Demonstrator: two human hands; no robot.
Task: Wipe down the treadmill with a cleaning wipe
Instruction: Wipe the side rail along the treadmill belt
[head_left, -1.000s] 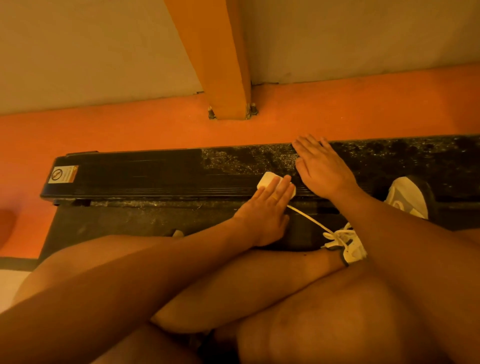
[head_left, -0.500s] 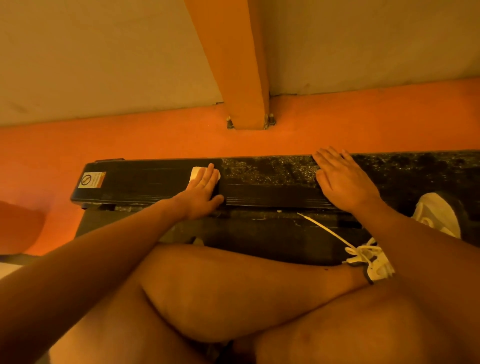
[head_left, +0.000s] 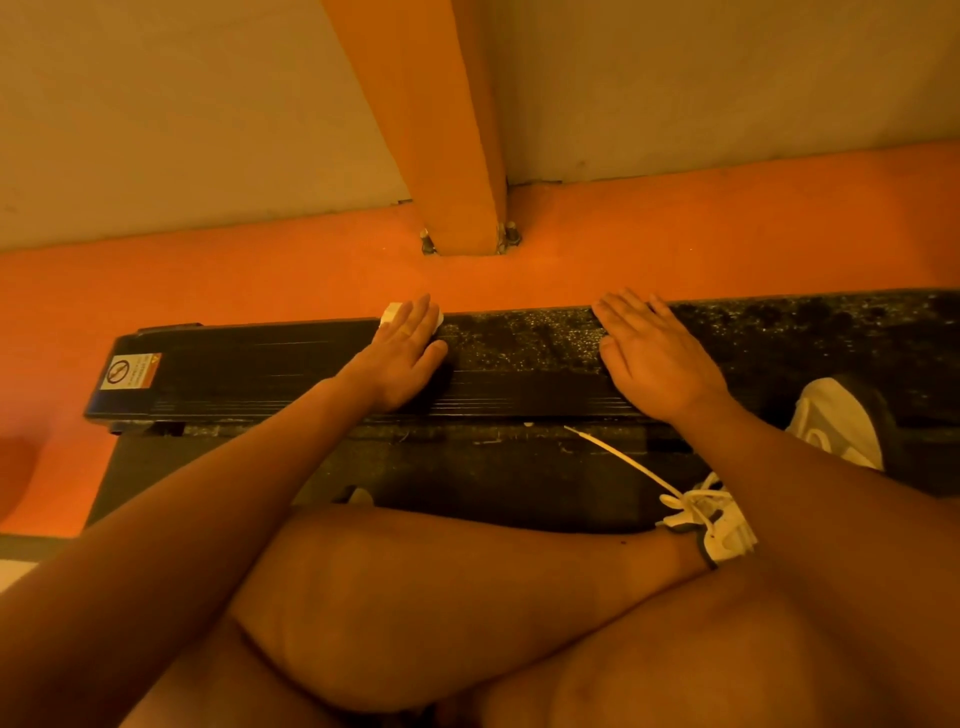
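Pressing the wipe (head_left: 390, 313) down on the treadmill (head_left: 249, 374), far edge, under the left hand (head_left: 402, 358), fingers straight, white bits peeking out by the fingertips. Resting the right hand (head_left: 654, 358) flat, fingers straight.

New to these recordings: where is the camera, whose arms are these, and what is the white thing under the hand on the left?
The camera sits on a person's head, looking down at their own arms and folded legs. The long black bar is the treadmill's side rail, on an orange floor. The left hand presses a white cleaning wipe flat onto the rail's far edge with straight fingers. The right hand rests flat on the rail's dusty, speckled stretch and holds nothing.
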